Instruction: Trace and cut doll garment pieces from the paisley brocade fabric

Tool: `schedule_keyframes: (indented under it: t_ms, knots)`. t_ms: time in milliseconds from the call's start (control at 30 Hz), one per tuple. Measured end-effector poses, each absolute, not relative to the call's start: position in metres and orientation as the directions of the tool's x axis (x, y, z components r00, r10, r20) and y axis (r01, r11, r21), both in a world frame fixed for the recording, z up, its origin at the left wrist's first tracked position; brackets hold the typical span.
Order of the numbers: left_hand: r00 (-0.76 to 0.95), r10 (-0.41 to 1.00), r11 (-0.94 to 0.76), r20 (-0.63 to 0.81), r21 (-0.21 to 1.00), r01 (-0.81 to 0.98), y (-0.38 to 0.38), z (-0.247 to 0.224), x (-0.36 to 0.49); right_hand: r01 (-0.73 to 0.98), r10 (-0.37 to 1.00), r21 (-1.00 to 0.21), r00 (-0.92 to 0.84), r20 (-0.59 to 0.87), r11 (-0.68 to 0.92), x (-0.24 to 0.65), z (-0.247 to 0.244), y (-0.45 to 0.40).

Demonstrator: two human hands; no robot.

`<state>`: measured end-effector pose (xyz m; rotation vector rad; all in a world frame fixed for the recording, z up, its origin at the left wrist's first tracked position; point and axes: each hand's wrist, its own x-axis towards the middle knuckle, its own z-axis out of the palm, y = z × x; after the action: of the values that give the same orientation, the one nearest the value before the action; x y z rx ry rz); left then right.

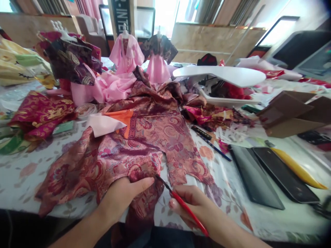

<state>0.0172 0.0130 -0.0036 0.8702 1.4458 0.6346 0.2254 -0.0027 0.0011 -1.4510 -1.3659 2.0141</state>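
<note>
L hand (pixel 126 196) pressing brocade robe (pixel 157 144), fingers unclenched, R hand (pixel 187 203) clenching red-handled brush (pixel 187 214)

Lustrous brocade cloth (pixel 160 148) and a glossy red tool handle (pixel 187 211)

Brocade garment (pixel 152 144): dusty rose, swirling red pattern. Slim tool (pixel 188 213): red handle. Tablecloth (pixel 227 220): white, mauve florals.

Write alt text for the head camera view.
The left hand presses a rose-patterned brocade garment on a floral tablecloth while the right hand holds a thin red-handled tool. Small pink gowns stand behind.
</note>
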Motion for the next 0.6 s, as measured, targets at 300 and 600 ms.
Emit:
schedule_keyframes:
  t_ms: [300, 600]
  knots:
    - [-0.015, 0.819, 0.504, -0.573, 0.708, 0.494, 0.020, 0.012, 0.015, 0.358, 0.612, -0.798, -0.514, -0.602, -0.485, 0.226, 0.014, 0.009]
    - [0.018, 0.813, 0.513, -0.582, 0.731, 0.449, 0.021, 0.010, 0.011, 0.402, 0.627, -0.806, -0.508, -0.591, -0.435, 0.221, 0.017, 0.013]
